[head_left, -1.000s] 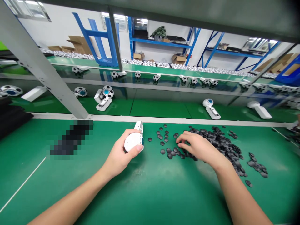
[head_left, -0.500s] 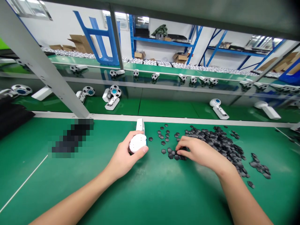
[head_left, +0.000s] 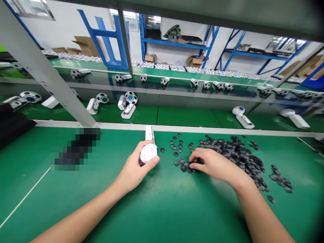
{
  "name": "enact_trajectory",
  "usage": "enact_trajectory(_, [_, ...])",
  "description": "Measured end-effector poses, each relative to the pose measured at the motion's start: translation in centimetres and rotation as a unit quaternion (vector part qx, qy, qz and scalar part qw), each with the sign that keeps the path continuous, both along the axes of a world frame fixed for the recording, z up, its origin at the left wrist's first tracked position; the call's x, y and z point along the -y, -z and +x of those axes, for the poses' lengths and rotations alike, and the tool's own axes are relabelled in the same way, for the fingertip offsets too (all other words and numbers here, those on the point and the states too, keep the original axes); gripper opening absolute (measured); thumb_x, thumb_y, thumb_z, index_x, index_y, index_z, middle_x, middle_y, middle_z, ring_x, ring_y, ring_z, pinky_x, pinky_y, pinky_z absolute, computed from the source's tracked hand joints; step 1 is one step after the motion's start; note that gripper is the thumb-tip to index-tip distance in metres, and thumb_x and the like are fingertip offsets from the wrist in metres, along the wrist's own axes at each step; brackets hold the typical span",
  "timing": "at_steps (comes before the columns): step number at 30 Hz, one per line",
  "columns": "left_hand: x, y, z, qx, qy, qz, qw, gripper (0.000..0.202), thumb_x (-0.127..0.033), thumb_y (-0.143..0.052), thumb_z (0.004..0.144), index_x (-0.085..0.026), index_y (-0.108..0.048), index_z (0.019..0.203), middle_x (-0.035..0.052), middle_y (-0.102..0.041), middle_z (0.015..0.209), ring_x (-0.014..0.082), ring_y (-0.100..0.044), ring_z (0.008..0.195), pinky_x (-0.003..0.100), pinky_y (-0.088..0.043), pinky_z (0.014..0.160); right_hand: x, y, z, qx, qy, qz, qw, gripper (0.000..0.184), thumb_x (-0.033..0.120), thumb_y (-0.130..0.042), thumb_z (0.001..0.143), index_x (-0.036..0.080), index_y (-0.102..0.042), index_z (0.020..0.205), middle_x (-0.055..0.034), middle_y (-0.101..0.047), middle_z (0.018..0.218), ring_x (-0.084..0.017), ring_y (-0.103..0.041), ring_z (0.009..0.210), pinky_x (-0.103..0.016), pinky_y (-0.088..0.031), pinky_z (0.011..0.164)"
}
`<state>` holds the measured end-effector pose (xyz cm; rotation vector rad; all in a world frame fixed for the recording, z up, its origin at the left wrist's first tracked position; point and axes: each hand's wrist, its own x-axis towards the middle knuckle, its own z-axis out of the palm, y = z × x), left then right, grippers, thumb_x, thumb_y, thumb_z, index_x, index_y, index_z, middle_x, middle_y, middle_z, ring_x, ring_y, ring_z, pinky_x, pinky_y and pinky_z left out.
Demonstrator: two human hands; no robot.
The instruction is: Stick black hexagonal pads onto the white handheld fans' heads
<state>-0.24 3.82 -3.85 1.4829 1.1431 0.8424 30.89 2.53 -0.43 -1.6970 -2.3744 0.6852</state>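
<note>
On the green tabletop (head_left: 63, 206), near the far edge, the left hand (head_left: 134, 167) wraps its fingers (head_left: 152, 161) shut around a white round plastic gadget (head_left: 148, 153) (it looks light and stiff, so hold the fat round end). The right hand (head_left: 215, 162) sits half curled on small black six-sided pieces (head_left: 183, 165); I cannot tell if it has any.

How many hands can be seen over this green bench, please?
2. The left hand holds a white device; the right hand is among black hexagon pieces, to the device's right.
</note>
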Motion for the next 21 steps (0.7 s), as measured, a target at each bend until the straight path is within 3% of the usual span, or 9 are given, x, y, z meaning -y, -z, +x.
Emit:
enact_trajectory(8, [-0.2, 0.2, 0.2, 0.049, -0.013, -0.018, 0.999, 0.06, -0.05, -0.071, 0.091, -0.029, -0.046, 0.141, 0.0045, -0.061, 0.106, 0.0214, -0.066, 0.087, 0.03, -0.056, 0.065, 1.2, 0.1, -0.4, 0.11, -0.048, 0.078, 0.99, 0.021, 0.031, -0.062, 0.1, 0.031, -0.083, 0.096, -0.0042, -0.076, 0.104, -0.024, -0.072, 0.088, -0.032, -0.054, 0.069])
enact_trajectory(13, [-0.3, 0.4, 0.3, 0.048, -0.022, -0.013, 0.999, 0.06, -0.049, -0.072, 0.091, -0.028, -0.047, 0.141, 0.0045, -0.062, 0.106, 0.0213, -0.067, 0.086, 0.029, -0.055, 0.062, 2.4, 0.0, -1.4, 0.176, -0.031, 0.106, 0.978, 0.018, 0.026, -0.066, 0.097, 0.029, -0.083, 0.093, -0.0078, -0.075, 0.099, -0.027, -0.073, 0.088, -0.031, -0.053, 0.061])
enact_trajectory(17, [-0.3, 0.5, 0.3, 0.056, -0.02, -0.016, 0.998, 0.061, -0.048, -0.072, 0.091, -0.029, -0.046, 0.142, 0.004, -0.063, 0.105, 0.021, -0.066, 0.087, 0.028, -0.054, 0.062, 2.6, 0.0, -1.9, 0.168, -0.023, 0.097, 0.981, 0.013, 0.022, -0.07, 0.093, 0.026, -0.083, 0.097, -0.0099, -0.074, 0.101, -0.03, -0.074, 0.091, -0.034, -0.057, 0.067])
enact_trajectory(21, [-0.2, 0.5, 0.4, 0.069, -0.02, -0.015, 0.997, 0.061, -0.048, -0.072, 0.091, -0.029, -0.045, 0.142, 0.0037, -0.063, 0.104, 0.0211, -0.066, 0.088, 0.028, -0.054, 0.065, 2.5, 0.7, -1.6, 0.148, -0.03, 0.107, 0.983, 0.022, 0.019, -0.063, 0.096, 0.025, -0.081, 0.085, -0.0092, -0.073, 0.091, -0.028, -0.073, 0.085, -0.036, -0.058, 0.071])
